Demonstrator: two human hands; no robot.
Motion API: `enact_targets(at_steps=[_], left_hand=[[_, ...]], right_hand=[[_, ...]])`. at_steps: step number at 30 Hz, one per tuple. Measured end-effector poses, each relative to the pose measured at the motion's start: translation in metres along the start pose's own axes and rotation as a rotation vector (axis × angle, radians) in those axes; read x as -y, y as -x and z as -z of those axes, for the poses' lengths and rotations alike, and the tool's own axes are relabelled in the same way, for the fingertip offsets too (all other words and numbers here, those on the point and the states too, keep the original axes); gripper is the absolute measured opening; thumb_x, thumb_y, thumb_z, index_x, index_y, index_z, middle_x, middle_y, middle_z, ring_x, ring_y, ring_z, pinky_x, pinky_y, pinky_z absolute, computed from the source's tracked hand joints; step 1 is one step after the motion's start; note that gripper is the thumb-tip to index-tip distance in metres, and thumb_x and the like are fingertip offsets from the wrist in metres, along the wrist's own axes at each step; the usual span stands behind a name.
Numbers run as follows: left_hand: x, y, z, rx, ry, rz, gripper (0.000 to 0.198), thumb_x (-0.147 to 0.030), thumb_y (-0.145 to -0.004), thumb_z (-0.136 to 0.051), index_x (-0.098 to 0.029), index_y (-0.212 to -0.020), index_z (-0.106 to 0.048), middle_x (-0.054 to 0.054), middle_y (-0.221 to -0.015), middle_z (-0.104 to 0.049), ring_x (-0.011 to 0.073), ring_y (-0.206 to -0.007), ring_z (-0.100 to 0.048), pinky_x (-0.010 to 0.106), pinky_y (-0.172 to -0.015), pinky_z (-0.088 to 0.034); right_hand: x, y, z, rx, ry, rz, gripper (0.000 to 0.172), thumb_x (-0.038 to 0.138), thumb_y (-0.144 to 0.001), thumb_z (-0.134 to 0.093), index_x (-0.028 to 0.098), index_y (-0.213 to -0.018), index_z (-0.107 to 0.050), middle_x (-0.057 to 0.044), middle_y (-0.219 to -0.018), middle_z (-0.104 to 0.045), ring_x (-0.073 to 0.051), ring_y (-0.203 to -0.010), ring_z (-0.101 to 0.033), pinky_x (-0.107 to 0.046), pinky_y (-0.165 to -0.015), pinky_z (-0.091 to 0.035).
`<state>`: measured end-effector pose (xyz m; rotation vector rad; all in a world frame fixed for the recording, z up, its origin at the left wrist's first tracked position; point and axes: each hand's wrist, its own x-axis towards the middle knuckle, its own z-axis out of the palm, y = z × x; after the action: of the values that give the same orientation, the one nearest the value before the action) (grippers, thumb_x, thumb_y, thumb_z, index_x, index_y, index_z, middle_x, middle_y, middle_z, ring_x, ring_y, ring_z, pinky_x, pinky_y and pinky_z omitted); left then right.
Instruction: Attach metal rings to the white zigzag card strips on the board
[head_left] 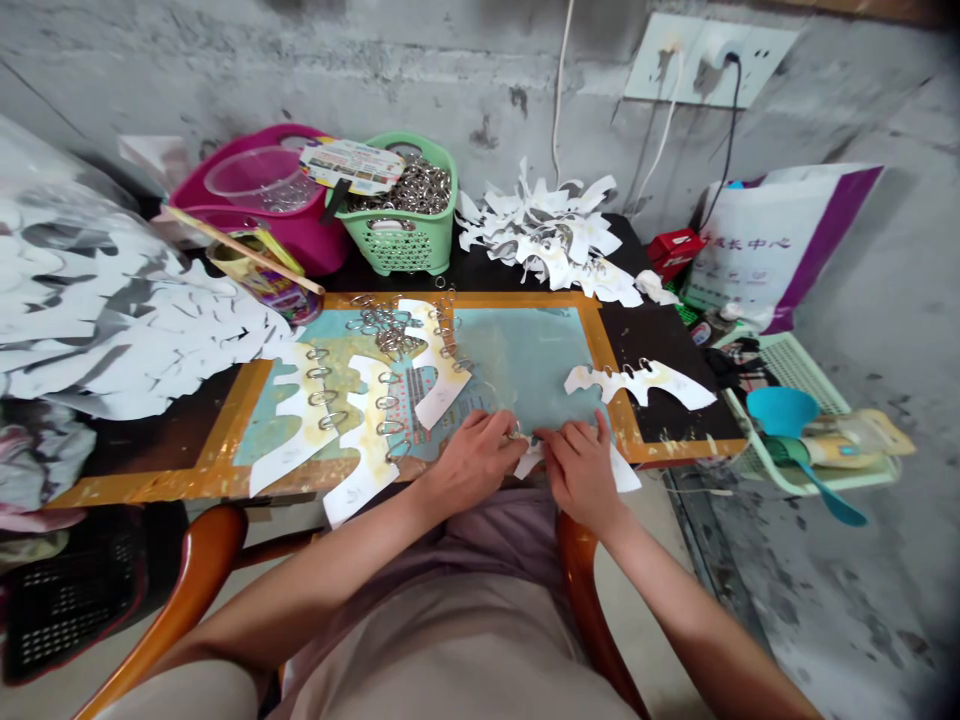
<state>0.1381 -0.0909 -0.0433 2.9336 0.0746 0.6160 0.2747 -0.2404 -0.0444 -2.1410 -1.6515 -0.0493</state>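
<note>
So, hands: left hand [472, 462] and right hand [581, 472] close together, both pinching a white paper strip [529, 460].
Ring: a metal ring [514, 430] seemingly at the strip, too small to tell.
Strip: over the front edge of a teal mat [525, 365].

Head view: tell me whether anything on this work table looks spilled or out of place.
Loose metal rings lie in a tangled scatter on the blue-green board, apart from the green plastic basket holding the others, so they look spilled.

Glossy metal binder rings [382, 325], matt white paper cutouts [641, 385]
</note>
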Motion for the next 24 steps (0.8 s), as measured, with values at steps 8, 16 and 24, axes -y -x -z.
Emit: enact_targets(at_steps=[8, 16, 24], left_hand=[[-0.003, -0.006, 0.014, 0.072, 0.121, 0.052, 0.015, -0.016, -0.083, -0.052, -0.017, -0.093, -0.064, 0.014, -0.117, -0.049, 0.0252, -0.101, -0.054, 0.040, -0.086, -0.040], [0.014, -0.020, 0.023, 0.132, 0.148, -0.147, 0.023, -0.013, -0.090, -0.048, -0.016, -0.113, -0.054, 0.010, -0.115, -0.063, 0.0237, -0.116, -0.051, 0.037, -0.094, -0.036], [0.023, -0.029, 0.015, 0.126, 0.195, -0.244, 0.016, -0.013, -0.092, -0.048, -0.015, -0.108, -0.050, 0.008, -0.098, -0.069, 0.0197, -0.104, -0.060, 0.034, -0.087, -0.037]], right_hand=[[-0.004, 0.015, 0.004, -0.011, -0.090, 0.098, 0.028, 0.020, -0.092, -0.047, 0.026, -0.116, -0.062, -0.002, -0.098, -0.065, -0.024, -0.111, -0.052, -0.057, -0.115, 0.002], [-0.004, 0.014, 0.005, -0.016, -0.157, 0.081, 0.028, 0.018, -0.093, -0.044, 0.027, -0.113, -0.062, -0.001, -0.095, -0.066, -0.024, -0.108, -0.053, -0.058, -0.115, 0.000], [0.000, 0.009, 0.002, -0.061, -0.196, 0.012, 0.026, 0.012, -0.089, -0.046, 0.022, -0.112, -0.053, -0.003, -0.101, -0.067, -0.023, -0.104, -0.056, -0.056, -0.115, -0.010]])
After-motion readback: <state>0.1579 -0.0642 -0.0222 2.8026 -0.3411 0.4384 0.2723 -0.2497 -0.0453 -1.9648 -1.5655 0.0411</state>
